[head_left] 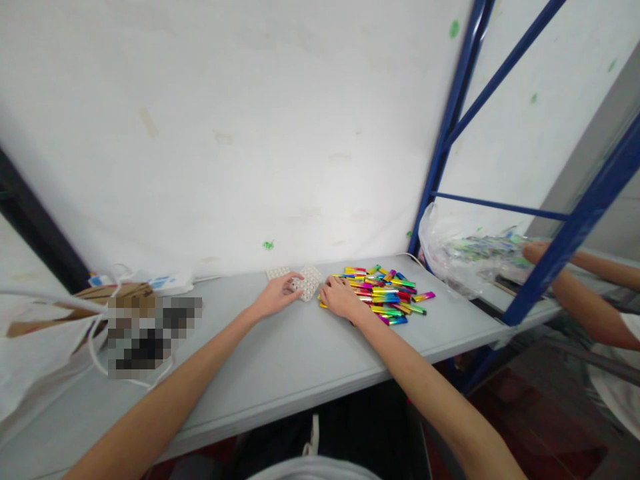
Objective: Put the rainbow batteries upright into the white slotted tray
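Note:
My left hand is at the left edge of a small white plate covered in round holes or studs. Its thumb and fingers are closed around that edge. Just behind, a second white plate of the same look lies on the grey table. My right hand lies at the left end of a pile of shiny metallic-coloured sticks, in yellow, red, green, blue and pink. Its fingers curl down over the pile's edge; what they hold is hidden, though a yellow bit shows below them.
A blue metal frame rises at the table's right. Beyond it are clear plastic bags and another person's arm. On the left lie cardboard, a white cable and a blurred-out dark item. A white wall stands behind.

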Tool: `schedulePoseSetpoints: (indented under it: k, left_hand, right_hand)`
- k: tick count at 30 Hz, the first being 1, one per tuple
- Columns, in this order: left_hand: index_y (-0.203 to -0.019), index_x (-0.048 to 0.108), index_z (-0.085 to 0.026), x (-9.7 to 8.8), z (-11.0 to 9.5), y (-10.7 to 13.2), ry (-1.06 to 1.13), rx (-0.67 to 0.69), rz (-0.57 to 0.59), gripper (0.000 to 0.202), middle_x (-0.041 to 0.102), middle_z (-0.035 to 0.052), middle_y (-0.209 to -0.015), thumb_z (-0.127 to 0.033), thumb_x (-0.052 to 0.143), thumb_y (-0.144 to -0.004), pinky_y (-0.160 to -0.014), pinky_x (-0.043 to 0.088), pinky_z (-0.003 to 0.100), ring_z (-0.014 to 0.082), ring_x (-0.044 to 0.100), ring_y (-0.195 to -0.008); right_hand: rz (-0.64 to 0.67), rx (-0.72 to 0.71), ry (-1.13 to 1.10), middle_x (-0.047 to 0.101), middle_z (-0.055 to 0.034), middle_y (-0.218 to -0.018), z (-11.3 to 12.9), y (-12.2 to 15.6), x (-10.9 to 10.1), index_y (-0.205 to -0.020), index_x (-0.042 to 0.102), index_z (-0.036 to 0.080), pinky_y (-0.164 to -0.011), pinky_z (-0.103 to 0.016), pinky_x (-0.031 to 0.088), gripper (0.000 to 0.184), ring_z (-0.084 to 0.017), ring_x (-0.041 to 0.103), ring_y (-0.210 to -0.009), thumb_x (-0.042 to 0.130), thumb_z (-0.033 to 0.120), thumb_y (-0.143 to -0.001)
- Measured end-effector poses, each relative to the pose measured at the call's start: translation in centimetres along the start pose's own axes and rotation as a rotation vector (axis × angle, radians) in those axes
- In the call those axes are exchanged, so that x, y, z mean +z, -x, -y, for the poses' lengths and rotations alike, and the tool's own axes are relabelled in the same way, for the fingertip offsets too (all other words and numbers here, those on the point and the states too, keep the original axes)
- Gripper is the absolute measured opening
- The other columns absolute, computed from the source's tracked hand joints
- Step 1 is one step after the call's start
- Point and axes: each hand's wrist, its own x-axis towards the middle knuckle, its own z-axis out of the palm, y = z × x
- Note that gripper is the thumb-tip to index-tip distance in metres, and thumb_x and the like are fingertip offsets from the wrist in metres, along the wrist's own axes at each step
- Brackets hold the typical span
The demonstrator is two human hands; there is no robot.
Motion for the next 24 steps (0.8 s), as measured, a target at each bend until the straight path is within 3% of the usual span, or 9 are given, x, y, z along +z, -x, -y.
schedulePoseSetpoints:
  k: [5, 9, 14, 18, 21, 24]
  left_hand:
    - [-0.12, 0.066, -0.018, 0.5, 0.4, -1.2, -0.282, 0.046, -0.095, 0.046, 0.072, 0.0064, -0.095, -0.049, 0.064, -0.087, -0.084, 0.054, 0.036, 0.0221, 0.066, -0.079]
    - [-0.124, 0.065, -0.017, 2.4, 0.3, -2.9, -0.516, 0.073, 0.005, 0.04, 0.071, 0.0119, -0.108, -0.044, 0.054, -0.097, -0.093, 0.05, 0.037, 0.0265, 0.067, -0.096]
    - [-0.113, 0.072, -0.019, 3.9, 0.2, -3.5, -0.614, 0.017, -0.014, 0.028, 0.068, 0.0143, -0.106, -0.033, 0.053, -0.097, -0.099, 0.046, 0.042, 0.0318, 0.064, -0.107]
    - [-0.123, 0.067, -0.017, 2.9, 0.2, -2.4, -0.681, -0.003, -0.054, 0.035, 0.064, 0.016, -0.115, -0.034, 0.05, -0.098, -0.103, 0.043, 0.045, 0.0326, 0.059, -0.115]
    - [-0.126, 0.065, -0.016, 1.5, 0.2, -1.0, -0.846, -0.005, -0.07, 0.038, 0.06, 0.0191, -0.128, -0.035, 0.048, -0.098, -0.105, 0.041, 0.048, 0.0347, 0.052, -0.125]
    - [-0.131, 0.061, -0.015, 0.2, 0.4, 1.1, -0.925, -0.099, -0.016, 0.043, 0.054, 0.0217, -0.142, -0.038, 0.045, -0.099, -0.107, 0.04, 0.054, 0.0387, 0.045, -0.136]
  right_hand:
    - [0.009, -0.009, -0.028, 0.062, -0.0176, -0.119, -0.2, 0.0, 0.1, -0.114, 0.069, 0.014, -0.103, -0.043, 0.041, 0.04, -0.028, 0.055, -0.12, 0.033, 0.032, -0.107]
    - [-0.001, 0.019, -0.066, 0.062, -0.017, -0.12, -0.3, -0.1, 0.3, -0.118, 0.065, 0.014, -0.103, -0.044, 0.041, 0.04, -0.027, 0.056, -0.118, 0.031, 0.034, -0.108]
    - [-0.01, 0.046, -0.125, 0.061, -0.0159, -0.123, -0.4, -0.1, 0.3, -0.118, 0.064, 0.015, -0.105, -0.044, 0.04, 0.034, -0.026, 0.055, -0.119, 0.037, 0.033, -0.107]
    - [-0.024, 0.033, -0.149, 0.06, -0.0154, -0.123, -0.4, -0.1, 0.1, -0.115, 0.065, 0.015, -0.106, -0.042, 0.04, 0.032, -0.026, 0.054, -0.119, 0.039, 0.032, -0.106]
    - [-0.058, 0.046, -0.176, 0.062, -0.0136, -0.12, -0.7, -0.2, -0.3, -0.112, 0.066, 0.016, -0.105, -0.038, 0.04, 0.032, -0.023, 0.056, -0.116, 0.04, 0.033, -0.106]
    - [-0.159, 0.188, -0.182, 0.065, -0.0126, -0.116, -2.2, -0.5, -1.2, -0.111, 0.067, 0.016, -0.103, -0.036, 0.042, 0.034, -0.023, 0.059, -0.113, 0.038, 0.033, -0.106]
